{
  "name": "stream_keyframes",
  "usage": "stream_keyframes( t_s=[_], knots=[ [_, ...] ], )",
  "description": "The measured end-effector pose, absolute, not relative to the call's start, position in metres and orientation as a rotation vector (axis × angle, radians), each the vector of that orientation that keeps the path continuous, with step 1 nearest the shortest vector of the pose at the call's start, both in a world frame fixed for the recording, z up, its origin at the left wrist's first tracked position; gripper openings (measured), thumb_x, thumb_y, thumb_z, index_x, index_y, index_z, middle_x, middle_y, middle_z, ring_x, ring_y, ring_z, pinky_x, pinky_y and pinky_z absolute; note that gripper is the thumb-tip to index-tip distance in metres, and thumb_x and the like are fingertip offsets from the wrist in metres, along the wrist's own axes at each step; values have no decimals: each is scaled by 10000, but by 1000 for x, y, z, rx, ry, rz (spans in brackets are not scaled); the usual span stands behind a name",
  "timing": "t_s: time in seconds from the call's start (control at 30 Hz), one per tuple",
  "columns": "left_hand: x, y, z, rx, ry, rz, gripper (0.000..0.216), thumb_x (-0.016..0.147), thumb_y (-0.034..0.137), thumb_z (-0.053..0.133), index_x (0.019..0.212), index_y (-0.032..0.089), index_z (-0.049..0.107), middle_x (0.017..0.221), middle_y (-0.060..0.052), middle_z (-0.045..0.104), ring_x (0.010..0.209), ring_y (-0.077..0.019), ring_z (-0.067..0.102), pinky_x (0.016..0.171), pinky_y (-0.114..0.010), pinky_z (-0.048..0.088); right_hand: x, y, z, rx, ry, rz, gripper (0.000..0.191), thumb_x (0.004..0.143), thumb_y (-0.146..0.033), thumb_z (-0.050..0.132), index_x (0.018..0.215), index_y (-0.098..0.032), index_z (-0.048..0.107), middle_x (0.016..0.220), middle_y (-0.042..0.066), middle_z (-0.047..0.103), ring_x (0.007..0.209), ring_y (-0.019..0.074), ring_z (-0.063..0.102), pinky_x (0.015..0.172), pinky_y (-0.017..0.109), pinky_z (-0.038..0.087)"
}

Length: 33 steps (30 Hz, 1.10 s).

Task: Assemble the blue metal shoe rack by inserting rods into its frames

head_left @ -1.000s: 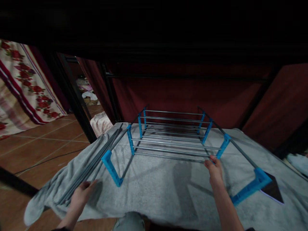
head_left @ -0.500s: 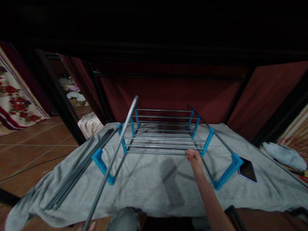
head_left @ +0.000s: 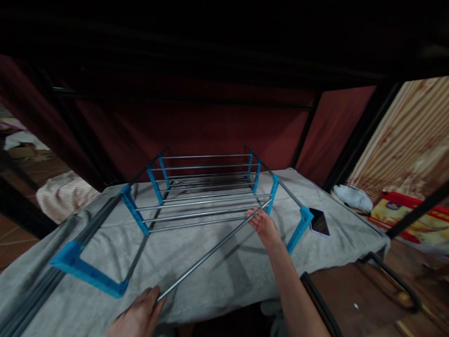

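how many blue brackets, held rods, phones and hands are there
blue brackets: 8
held rod: 1
phone: 1
hands: 2 (left hand, right hand)
total: 12

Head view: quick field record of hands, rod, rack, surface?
left hand: grips near end of metal rod
right hand: at the rod's far end, beside the rack; grip unclear
metal rod: slanted, held above grey blanket
rack: blue brackets, grey rails, lying on the blanket
phone: on the blanket, right of the rack
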<state>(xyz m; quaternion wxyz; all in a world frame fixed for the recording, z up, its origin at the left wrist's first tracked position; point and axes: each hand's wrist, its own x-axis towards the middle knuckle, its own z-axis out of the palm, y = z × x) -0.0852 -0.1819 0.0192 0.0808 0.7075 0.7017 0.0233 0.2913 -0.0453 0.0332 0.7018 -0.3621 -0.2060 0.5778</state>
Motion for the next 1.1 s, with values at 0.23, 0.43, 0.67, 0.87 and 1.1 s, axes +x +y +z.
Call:
stream_keyframes(
  t_s=[0.23,0.43,0.67,0.87,1.1],
  knots=[
    [-45,-138,30,2345,2200,143,390,970,335,239,1077,197,587,1084,-79,656,906,-234,641,817,-359,439,313,-44,22,-874,-378,1191,122,731,-245,714,760,-215,599,797,30,737,773,169,703,736,315,574],
    [16,-86,54,2628,2061,291,299,944,232,318,987,179,609,946,-85,651,844,-242,605,817,-379,395,321,-41,14,-915,-385,1111,174,716,-275,749,743,-225,585,816,28,737,747,174,695,726,334,584],
    [18,-39,37,2687,1769,411,310,942,248,332,1033,180,621,1001,-88,659,902,-246,608,847,-377,404,328,-33,-6,-1012,-323,1054,131,750,-288,701,773,-216,594,803,48,736,716,176,696,682,313,591],
    [10,-32,9,2534,1613,437,302,959,370,347,1075,225,585,1063,-51,678,919,-223,635,810,-330,432,331,-29,-14,-1004,-192,1024,73,798,-230,656,805,-193,593,774,52,729,626,135,671,595,254,581],
    [1,-22,16,2454,1592,342,294,951,382,333,1079,246,559,1112,-34,676,928,-208,652,759,-303,444,316,-32,-9,-996,-151,1012,64,804,-212,642,779,-210,583,729,30,724,604,129,667,549,227,572]
  ],
)
